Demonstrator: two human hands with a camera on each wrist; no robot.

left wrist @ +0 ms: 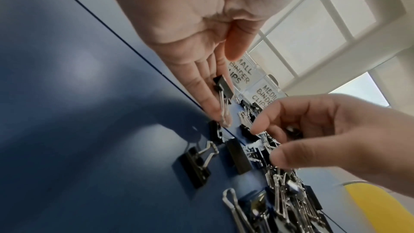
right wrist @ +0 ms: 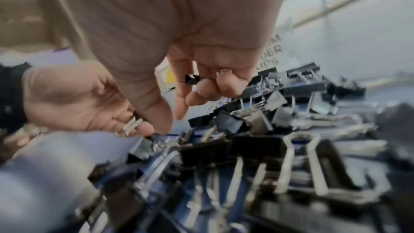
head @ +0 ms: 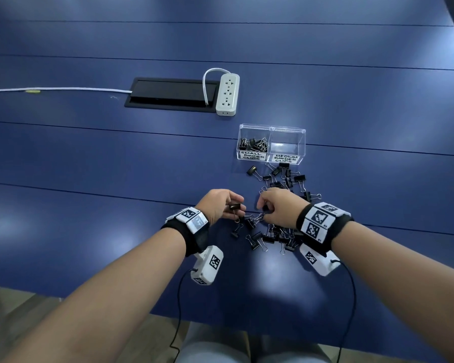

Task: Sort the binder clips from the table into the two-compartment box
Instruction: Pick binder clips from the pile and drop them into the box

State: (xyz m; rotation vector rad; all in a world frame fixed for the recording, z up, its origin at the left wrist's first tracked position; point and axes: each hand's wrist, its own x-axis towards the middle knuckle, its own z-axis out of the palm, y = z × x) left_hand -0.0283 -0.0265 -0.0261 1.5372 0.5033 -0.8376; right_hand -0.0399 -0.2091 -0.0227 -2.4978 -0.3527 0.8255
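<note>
pinching a small clip (head: 235,206) between thumb and fingers, the left hand (head: 219,205) is held just above the blue table (head: 89,158). a second clip (right wrist: 192,79) is gripped in the curled right hand (head: 279,205) over the loose pile (head: 273,235). the clear box (head: 271,144) stands beyond, its left compartment partly filled.

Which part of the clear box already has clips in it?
The left compartment, labelled SMALL BINDER CLIPS, holds a heap of black clips. The right compartment, labelled MEDIUM BINDER CLIPS, looks empty.
</note>
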